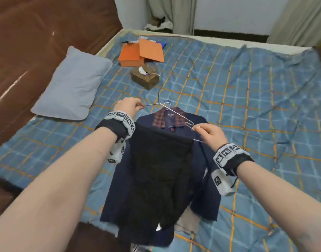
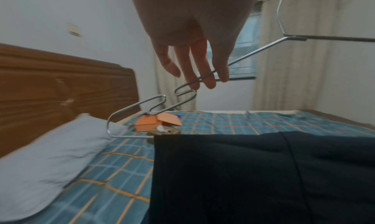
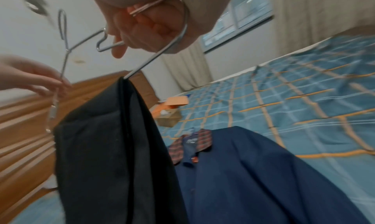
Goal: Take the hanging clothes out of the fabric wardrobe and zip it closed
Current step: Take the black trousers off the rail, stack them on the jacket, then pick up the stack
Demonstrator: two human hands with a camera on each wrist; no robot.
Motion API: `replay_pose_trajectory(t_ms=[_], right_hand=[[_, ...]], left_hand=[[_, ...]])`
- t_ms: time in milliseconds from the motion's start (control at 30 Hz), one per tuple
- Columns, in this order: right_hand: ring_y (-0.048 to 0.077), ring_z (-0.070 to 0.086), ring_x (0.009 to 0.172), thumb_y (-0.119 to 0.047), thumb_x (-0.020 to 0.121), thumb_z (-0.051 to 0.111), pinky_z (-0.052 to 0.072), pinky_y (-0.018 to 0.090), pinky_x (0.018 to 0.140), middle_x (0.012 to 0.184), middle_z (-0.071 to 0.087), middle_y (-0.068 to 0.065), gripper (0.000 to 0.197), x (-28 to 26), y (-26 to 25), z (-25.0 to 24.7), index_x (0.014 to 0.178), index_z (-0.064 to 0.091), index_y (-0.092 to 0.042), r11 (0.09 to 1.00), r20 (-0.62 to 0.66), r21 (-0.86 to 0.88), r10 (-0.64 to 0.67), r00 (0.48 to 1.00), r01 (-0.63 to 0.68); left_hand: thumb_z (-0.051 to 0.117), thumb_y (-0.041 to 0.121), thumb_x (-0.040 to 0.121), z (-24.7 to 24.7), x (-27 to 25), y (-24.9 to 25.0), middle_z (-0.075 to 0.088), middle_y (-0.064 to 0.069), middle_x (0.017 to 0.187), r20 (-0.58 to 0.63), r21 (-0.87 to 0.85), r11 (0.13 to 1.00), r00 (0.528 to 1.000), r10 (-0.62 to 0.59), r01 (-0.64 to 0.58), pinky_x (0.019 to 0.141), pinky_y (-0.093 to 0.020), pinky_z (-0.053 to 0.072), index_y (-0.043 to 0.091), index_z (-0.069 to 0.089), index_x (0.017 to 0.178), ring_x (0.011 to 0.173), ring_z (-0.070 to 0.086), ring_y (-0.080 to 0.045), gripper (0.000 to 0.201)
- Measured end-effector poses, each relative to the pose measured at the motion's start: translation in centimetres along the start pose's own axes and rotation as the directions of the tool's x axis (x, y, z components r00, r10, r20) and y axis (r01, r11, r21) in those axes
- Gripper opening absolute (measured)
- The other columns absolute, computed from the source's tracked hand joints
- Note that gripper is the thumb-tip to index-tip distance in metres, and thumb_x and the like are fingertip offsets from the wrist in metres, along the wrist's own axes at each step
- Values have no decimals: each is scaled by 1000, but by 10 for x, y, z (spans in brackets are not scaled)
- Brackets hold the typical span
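A pair of black trousers (image 1: 159, 170) hangs folded over the bar of a metal wire hanger (image 1: 174, 111), held above the bed. My left hand (image 1: 140, 106) pinches the hanger's left end, and the wire runs between its fingers (image 2: 205, 78). My right hand (image 1: 198, 128) grips the right end, fingers curled round the wire (image 3: 180, 35). Beneath the trousers (image 3: 111, 147) a navy jacket (image 3: 263, 171) with a red plaid collar (image 1: 167, 117) lies flat on the blue checked sheet (image 1: 247, 88). The fabric wardrobe is out of view.
A grey pillow (image 1: 72, 84) lies at the left by the brown headboard (image 1: 38, 42). Farther back on the bed sit an open orange box (image 1: 132, 53) and a woven tissue box (image 1: 145, 78). Curtains (image 1: 174, 13) hang beyond the bed's far edge.
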State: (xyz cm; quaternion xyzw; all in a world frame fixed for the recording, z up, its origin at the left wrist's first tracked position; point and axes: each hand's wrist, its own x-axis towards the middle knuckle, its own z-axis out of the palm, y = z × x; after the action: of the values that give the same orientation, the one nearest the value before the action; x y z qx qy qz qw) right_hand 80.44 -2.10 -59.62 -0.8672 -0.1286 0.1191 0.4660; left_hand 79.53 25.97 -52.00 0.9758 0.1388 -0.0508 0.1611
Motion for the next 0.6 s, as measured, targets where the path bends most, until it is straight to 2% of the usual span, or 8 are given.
replay_pose_trajectory(t_ms=[67, 167, 200, 267, 367, 500, 566, 600], right_hand=[[3, 59, 88, -20, 93, 53, 42, 25, 84, 94, 69, -4, 20, 25, 6, 5, 89, 72, -21, 995, -28, -42, 84, 996, -86], [21, 62, 91, -31, 92, 51, 46, 39, 87, 88, 70, 0, 25, 61, 20, 12, 70, 60, -37, 959, -77, -144, 235, 969, -244], [25, 62, 93, -33, 91, 52, 47, 41, 87, 89, 70, 3, 23, 73, 26, 15, 70, 60, -36, 938, -99, -164, 293, 951, -306], [31, 62, 99, -30, 91, 54, 48, 42, 90, 98, 70, 10, 14, 98, 37, 22, 84, 66, -25, 901, -153, -179, 371, 916, -395], [34, 60, 103, -27, 91, 55, 46, 40, 89, 105, 69, 17, 22, 138, 65, 34, 99, 64, -8, 865, -210, -212, 414, 886, -454], [37, 59, 103, -27, 89, 58, 46, 41, 89, 103, 68, 20, 21, 193, 116, 54, 94, 61, -6, 821, -218, -288, 445, 868, -493], [36, 59, 102, -29, 89, 59, 46, 41, 88, 103, 68, 19, 21, 222, 140, 64, 93, 60, -8, 805, -207, -319, 456, 865, -501], [36, 59, 102, -29, 89, 58, 46, 40, 87, 104, 67, 19, 23, 233, 152, 71, 96, 60, -6, 798, -201, -333, 460, 865, -502]], left_hand=[[57, 22, 90, 9, 42, -6, 72, -10, 112, 36, -31, 999, 999, 40, -39, 92, -37, 46, 15, 71, 105, 111, 62, -28, 22], [60, 21, 88, 30, 95, -14, 73, -11, 108, 97, -67, 994, 991, 96, -90, 92, -36, 46, 14, 70, 103, 107, 64, -28, 20], [60, 22, 88, 40, 110, -15, 74, -11, 106, 117, -51, 993, 987, 114, -109, 92, -36, 46, 14, 69, 103, 105, 64, -29, 20], [59, 24, 89, 63, 139, -16, 73, -12, 104, 144, -5, 990, 979, 143, -144, 92, -36, 43, 13, 64, 105, 104, 63, -31, 20], [55, 22, 90, 103, 178, -20, 71, -15, 108, 174, 35, 988, 974, 142, -151, 93, -36, 40, 11, 58, 106, 107, 61, -32, 20], [48, 19, 94, 165, 227, -32, 69, -15, 103, 191, 103, 985, 975, 113, -135, 88, -33, 37, 9, 59, 106, 111, 59, -30, 19], [43, 17, 97, 195, 250, -38, 67, -12, 95, 200, 132, 984, 975, 93, -120, 83, -30, 32, 8, 59, 113, 113, 58, -29, 24], [41, 16, 97, 211, 260, -42, 68, -12, 100, 207, 164, 979, 975, 83, -118, 87, -31, 34, 10, 57, 118, 114, 58, -29, 27]])
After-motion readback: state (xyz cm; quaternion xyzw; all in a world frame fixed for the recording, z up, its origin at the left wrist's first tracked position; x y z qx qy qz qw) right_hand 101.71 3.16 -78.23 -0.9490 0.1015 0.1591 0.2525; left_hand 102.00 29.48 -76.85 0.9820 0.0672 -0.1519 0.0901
